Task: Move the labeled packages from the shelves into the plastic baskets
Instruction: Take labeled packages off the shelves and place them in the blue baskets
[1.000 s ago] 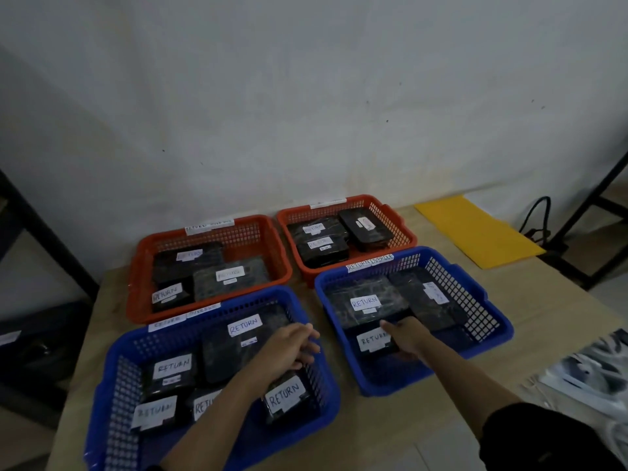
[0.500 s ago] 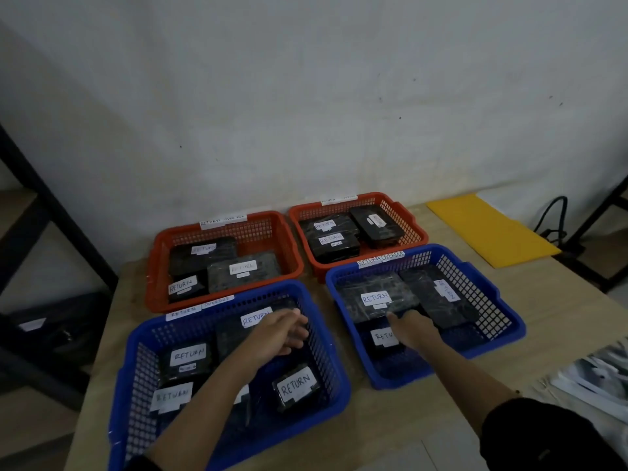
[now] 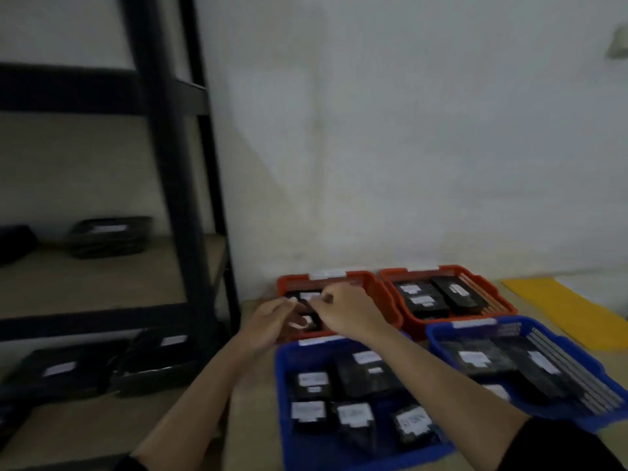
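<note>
Black packages with white labels lie on the dark shelf unit at the left: one on the middle shelf point(image 3: 112, 236), two on the lower shelf point(image 3: 57, 368) point(image 3: 159, 355). Four baskets on the table hold more labeled packages: a left orange basket point(image 3: 384, 297), a right orange basket point(image 3: 496, 294), a left blue basket point(image 3: 282, 385) and a right blue basket point(image 3: 577, 348). Both hands hover over the left orange basket. My left hand point(image 3: 272, 321) has its fingers spread and empty. My right hand point(image 3: 346, 311) has its fingers curled in, with nothing seen in it. The frame is blurred.
A black metal shelf post point(image 3: 170, 164) stands right beside the table's left edge point(image 3: 251, 419). A yellow envelope point(image 3: 571, 311) lies at the table's far right. A white wall is behind the baskets.
The view has swung left, bringing the shelves into sight. Both hands have left the blue baskets and moved up and left, over the left orange basket.
</note>
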Demonstrator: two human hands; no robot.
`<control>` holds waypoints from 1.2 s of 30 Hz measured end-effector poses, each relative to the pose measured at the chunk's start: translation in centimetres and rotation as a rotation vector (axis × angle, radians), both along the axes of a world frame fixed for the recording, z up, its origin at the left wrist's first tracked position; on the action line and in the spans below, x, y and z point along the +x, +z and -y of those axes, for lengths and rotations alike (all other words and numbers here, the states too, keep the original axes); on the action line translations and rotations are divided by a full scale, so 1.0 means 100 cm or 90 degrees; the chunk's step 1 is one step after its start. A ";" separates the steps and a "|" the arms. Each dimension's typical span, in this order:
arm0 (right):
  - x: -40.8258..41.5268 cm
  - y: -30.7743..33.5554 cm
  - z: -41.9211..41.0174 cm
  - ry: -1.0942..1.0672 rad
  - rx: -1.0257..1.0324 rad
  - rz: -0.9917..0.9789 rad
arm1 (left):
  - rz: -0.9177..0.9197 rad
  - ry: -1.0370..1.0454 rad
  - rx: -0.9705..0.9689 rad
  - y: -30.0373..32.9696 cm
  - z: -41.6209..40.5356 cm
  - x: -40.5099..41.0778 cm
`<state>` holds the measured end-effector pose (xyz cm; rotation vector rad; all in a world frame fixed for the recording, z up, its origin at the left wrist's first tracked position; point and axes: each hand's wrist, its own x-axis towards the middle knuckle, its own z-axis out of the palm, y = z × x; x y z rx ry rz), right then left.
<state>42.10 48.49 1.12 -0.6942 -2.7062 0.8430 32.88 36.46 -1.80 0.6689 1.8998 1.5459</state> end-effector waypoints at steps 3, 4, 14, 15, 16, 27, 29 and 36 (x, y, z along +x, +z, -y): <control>-0.055 0.034 0.091 0.061 -0.006 -0.102 | -0.056 0.041 -0.015 0.033 0.097 -0.045; -0.074 0.046 0.121 0.079 -0.002 -0.128 | -0.078 0.054 -0.025 0.045 0.130 -0.060; -0.218 0.159 0.298 0.145 0.054 -0.310 | -0.223 0.199 0.008 0.164 0.335 -0.193; -0.227 0.174 0.301 0.142 0.060 -0.325 | -0.245 0.201 0.016 0.178 0.341 -0.203; -0.236 0.189 0.302 0.131 0.069 -0.344 | -0.273 0.201 0.029 0.193 0.344 -0.214; -0.362 0.318 0.206 -0.169 0.202 -0.273 | -0.567 0.203 0.095 0.330 0.318 -0.335; -0.390 0.321 0.185 -0.203 0.181 -0.137 | -0.693 0.224 -0.070 0.330 0.315 -0.361; -0.411 0.334 0.180 -0.217 0.035 -0.016 | -0.698 0.148 -0.292 0.335 0.307 -0.402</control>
